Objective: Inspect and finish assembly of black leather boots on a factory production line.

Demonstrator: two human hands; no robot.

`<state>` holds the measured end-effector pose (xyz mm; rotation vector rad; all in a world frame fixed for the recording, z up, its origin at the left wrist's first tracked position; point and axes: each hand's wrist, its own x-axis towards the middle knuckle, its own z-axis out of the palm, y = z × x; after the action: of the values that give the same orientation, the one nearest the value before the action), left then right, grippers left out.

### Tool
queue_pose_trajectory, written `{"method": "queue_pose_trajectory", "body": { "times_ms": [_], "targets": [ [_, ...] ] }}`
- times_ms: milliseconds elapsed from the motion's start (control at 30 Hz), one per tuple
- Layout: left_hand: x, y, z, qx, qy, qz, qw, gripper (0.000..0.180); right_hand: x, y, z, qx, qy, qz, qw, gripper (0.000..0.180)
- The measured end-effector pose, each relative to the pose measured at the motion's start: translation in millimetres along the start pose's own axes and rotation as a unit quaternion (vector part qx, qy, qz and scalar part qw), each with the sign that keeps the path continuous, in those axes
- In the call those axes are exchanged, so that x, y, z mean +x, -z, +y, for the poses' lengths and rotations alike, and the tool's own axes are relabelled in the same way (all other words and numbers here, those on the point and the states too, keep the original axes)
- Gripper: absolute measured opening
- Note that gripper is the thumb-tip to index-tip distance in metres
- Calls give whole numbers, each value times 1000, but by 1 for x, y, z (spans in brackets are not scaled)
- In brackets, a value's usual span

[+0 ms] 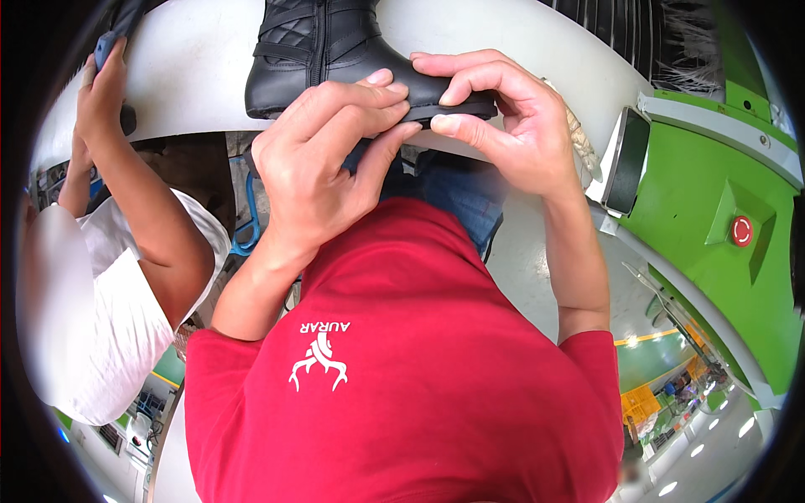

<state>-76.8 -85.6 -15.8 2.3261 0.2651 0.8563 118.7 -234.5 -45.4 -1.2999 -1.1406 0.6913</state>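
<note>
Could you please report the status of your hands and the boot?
Left hand, right hand both gripping black boot near front of sole. Boot at near edge of white table, sole side nearest. Nothing visibly blocking either hand.

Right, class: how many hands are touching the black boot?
2: the left hand at the near edge of the black boot, and the right hand farther right, at its toe. No others visibly touch it.
</note>
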Motion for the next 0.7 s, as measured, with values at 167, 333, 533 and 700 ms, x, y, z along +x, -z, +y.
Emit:
{"method": "queue_pose_trajectory", "body": {
  "times_ms": [167, 333, 533, 700],
  "targets": [
    [1, 1, -1, -12, 10, 8, 1000, 27, 7, 2, -6, 74, -58, -12, 995, 43],
    [3, 7, -1, -33, 36, -15, 999, 27, 17, 9, -7, 112, -90, -31, 989, 72],
    [6, 15, -3, -63, 66, -49, 995, 30, 17, 11, -14, 72, -118, -42, 990, 89],
    [8, 31, 1, 18, 81, -46, 996, 36, 15, 8, -14, 6, -97, -57, 994, 86]
  ]
}}
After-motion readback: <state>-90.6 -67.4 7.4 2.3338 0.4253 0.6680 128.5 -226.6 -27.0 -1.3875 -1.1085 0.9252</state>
